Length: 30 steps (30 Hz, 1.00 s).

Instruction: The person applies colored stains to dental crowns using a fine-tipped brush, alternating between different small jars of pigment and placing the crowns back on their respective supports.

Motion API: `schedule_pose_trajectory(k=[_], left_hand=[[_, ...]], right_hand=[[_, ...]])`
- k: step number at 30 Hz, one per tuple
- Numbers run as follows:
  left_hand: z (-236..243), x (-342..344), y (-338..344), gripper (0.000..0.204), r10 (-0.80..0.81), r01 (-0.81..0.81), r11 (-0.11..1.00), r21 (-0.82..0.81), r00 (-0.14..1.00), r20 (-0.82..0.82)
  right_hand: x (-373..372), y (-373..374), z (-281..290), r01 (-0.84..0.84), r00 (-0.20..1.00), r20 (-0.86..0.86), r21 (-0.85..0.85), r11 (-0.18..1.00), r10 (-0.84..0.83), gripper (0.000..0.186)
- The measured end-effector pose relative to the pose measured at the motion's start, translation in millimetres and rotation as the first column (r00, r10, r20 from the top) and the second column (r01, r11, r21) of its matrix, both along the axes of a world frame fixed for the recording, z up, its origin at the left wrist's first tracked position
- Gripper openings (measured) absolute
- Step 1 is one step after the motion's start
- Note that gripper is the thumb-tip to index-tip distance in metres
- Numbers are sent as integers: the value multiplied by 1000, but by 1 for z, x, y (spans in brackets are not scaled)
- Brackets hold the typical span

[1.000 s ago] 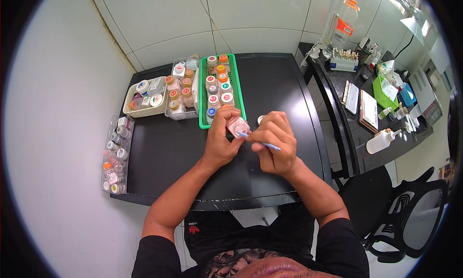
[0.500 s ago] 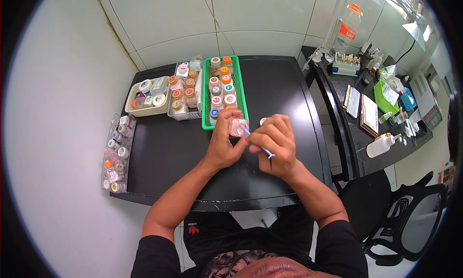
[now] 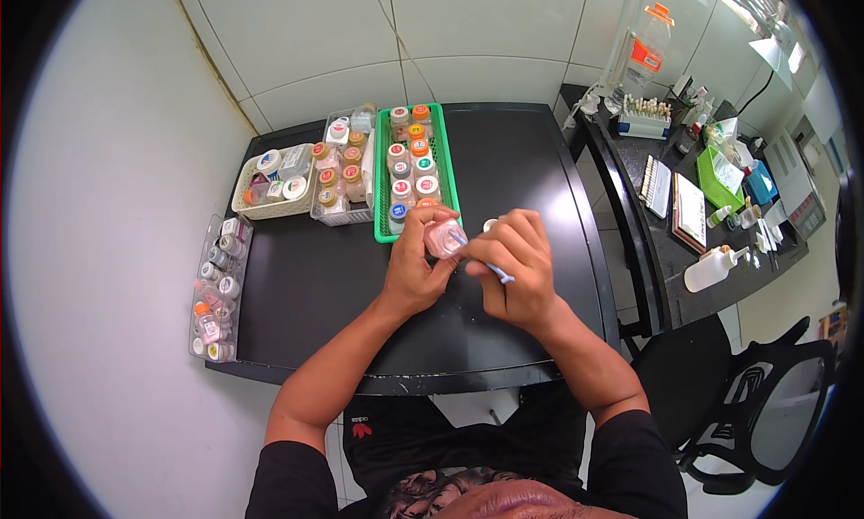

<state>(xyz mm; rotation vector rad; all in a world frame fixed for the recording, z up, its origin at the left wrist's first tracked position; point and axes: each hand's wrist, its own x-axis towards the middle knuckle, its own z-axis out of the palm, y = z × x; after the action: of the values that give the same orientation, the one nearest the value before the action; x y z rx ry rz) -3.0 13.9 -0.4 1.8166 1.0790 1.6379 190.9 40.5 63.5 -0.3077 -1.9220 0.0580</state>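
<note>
Tabletop [image 3: 573, 271] room rightward; green basket [image 3: 447, 163], probable lid [image 3: 489, 225] ahead

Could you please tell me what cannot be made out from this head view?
All in the head view:
- Pink jar: its left side is covered by the left hand.
- Blue stick: its middle is hidden by the right hand; its tip at the jar is too small to make out.
- White round thing: partly hidden behind the right hand.
- Orange cap: partly covered by the left hand.

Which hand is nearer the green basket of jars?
Left: the left hand, around the pink jar, is by the near end of the basket; the right hand, holding a blue stick, is farther right.
</note>
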Motion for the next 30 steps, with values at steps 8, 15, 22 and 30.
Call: schedule_pose_trajectory(k=[8,15,22,30], left_hand=[[-5,-5,-2,60,5,-4,996,-91,1000,10],[-10,-12,1,71,-32,24,996,-85,995,-97],[-4,-8,-2,65,-76,68,991,-112,995,-69],[1,-6,-3,59,-85,77,991,-112,994,-68]], right_hand=[[0,2,2,-87,996,18,-54,995,88,14],[1,2,2,-25,1000,0,-8,1000,25,16],[0,2,0,-36,999,23,-60,998,37,14],[1,3,5,22,998,60,-44,999,-20,12]])
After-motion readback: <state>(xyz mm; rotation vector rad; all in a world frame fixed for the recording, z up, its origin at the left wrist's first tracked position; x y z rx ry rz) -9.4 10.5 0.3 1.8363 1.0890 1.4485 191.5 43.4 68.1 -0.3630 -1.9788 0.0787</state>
